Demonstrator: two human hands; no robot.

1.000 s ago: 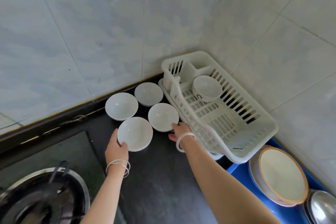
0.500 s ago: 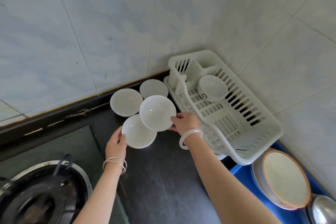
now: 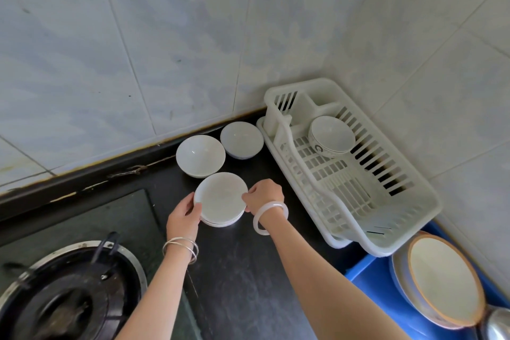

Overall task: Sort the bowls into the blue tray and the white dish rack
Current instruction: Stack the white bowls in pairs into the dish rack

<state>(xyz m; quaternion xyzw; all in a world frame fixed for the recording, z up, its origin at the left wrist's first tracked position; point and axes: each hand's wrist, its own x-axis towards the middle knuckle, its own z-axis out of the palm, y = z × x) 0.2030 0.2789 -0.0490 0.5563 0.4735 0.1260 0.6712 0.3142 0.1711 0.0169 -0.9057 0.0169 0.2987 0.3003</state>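
The stacked bowls (image 3: 220, 197) sit on the dark bench (image 3: 234, 270) between both hands, with the left hand (image 3: 183, 215) curled on the left rim and the right hand (image 3: 265, 194) pinching the right rim. The white dish rack (image 3: 327, 82) lies just to their right, past the right hand — the nearer one. The blue tray (image 3: 369, 279) sits further right, partly under the rack and cut off by the frame — and only the lower bowl's rim shows.

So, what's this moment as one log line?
left hand, right hand: hold stacked bowls | counter: two single bowls | white dish rack: patterned bowl | blue tray: plates
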